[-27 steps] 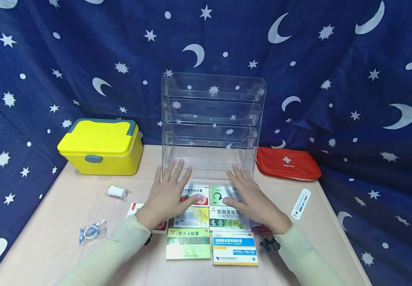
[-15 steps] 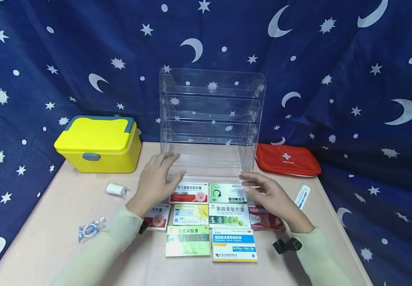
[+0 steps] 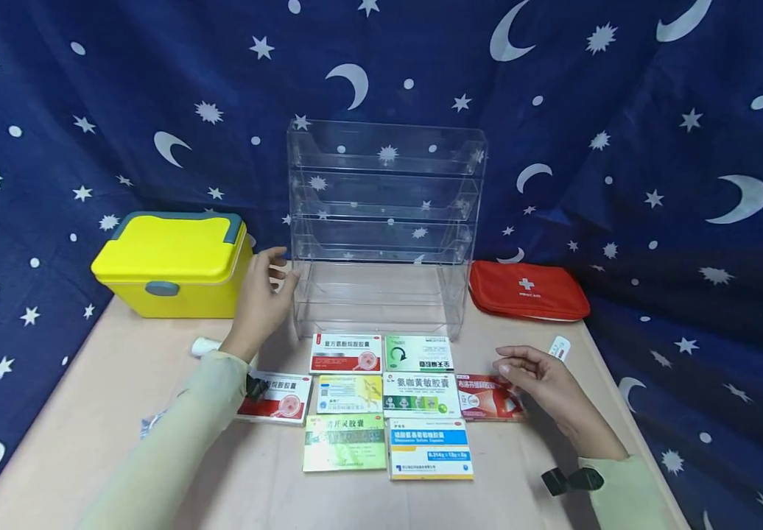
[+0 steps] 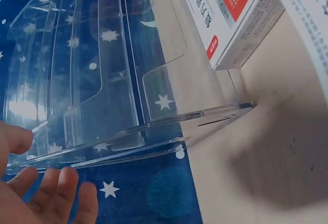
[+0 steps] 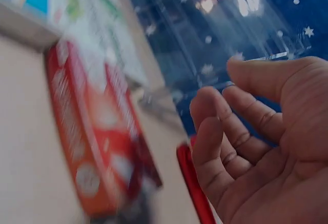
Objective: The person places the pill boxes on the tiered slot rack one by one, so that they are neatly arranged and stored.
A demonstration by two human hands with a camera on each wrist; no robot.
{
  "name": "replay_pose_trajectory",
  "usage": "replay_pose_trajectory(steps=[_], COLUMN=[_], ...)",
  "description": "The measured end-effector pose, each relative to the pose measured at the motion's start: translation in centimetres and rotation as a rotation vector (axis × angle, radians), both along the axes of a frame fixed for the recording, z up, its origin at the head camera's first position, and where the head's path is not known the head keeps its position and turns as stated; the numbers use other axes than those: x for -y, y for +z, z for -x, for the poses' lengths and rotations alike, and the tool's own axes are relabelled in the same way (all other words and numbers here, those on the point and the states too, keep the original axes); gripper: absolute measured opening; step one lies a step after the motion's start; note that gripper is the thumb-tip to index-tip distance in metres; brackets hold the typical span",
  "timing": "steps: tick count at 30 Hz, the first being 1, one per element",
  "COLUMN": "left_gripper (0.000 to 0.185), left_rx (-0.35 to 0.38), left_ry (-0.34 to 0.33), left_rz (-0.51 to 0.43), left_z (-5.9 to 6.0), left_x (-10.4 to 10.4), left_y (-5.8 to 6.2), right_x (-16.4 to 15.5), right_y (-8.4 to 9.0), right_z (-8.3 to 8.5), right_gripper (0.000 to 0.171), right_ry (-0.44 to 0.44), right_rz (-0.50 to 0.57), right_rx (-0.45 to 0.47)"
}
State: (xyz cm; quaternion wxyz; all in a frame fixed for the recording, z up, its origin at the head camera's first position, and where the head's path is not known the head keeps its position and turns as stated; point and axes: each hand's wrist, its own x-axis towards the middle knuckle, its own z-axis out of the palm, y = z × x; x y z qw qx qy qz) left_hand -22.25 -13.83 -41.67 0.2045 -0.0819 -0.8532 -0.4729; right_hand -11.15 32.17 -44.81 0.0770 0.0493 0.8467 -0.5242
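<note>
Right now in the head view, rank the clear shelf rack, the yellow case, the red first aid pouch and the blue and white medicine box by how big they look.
1. clear shelf rack
2. yellow case
3. red first aid pouch
4. blue and white medicine box, though it lies nearer the camera, so its true size against the pouch is unsure.

A dark blue cloth (image 3: 653, 147) printed with white moons and stars hangs behind the desk (image 3: 90, 412) and wraps round both of its side edges, falling in soft folds. The desk top is a pale beige, smooth and matt, and the cloth meets it along the far edge. Light is even and soft, with faint shadows on the desk surface. In the left wrist view the same starred cloth (image 4: 154, 193) shows below the desk's edge, and the beige surface (image 4: 287, 147) carries a blurred shadow.
</note>
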Motion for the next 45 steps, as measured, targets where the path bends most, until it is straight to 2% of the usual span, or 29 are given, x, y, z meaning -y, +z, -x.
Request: replay_pose_trajectory(steps=[2,7,12,17,21,28,37,45], left_gripper=[0.044,0.041,0.034,0.031,0.031,0.031,0.031,0.032], left_rx=[0.015,0.042,0.034,0.045,0.052,0.057,0.061,0.089], left_ry=[-0.006,-0.019,-0.036,-0.037,-0.036,-0.039,-0.048,-0.049], left_rz=[-0.021,-0.043,-0.072,-0.044,-0.043,-0.044,-0.047,-0.055], left_z=[0.3,0.9,1.3,1.5,1.5,1.6,1.6,1.7], left_x=[0.2,0.4,0.6,0.7,0.7,0.6,0.7,0.5], left_y=[-0.1,-0.1,0.0,0.1,0.1,0.0,-0.1,-0.2], right_x=[-0.6,-1.8,-2.5,-2.5,-2.3,-1.8,-2.1,-2.6], right_y=[-0.4,-1.5,-2.3,-2.9,-3.2,-3.8,-3.9,-2.7], right_z=[-0.3,-0.8,-1.3,-1.5,-1.6,-1.7,-1.6,-1.8], right_gripper=[0.054,0.052,0.051,0.049,0.043,0.05,0.054,0.048], right_ry=[-0.023,-0.01,-0.018,-0.042,-0.053,0.005,0.061,0.047], right_rz=[-0.03,-0.095,-0.177,-0.227,-0.285,-0.436,-0.487,-0.405], right_rx=[0.007,-0.022,-0.026,0.023,-0.006,-0.057,-0.063,-0.099])
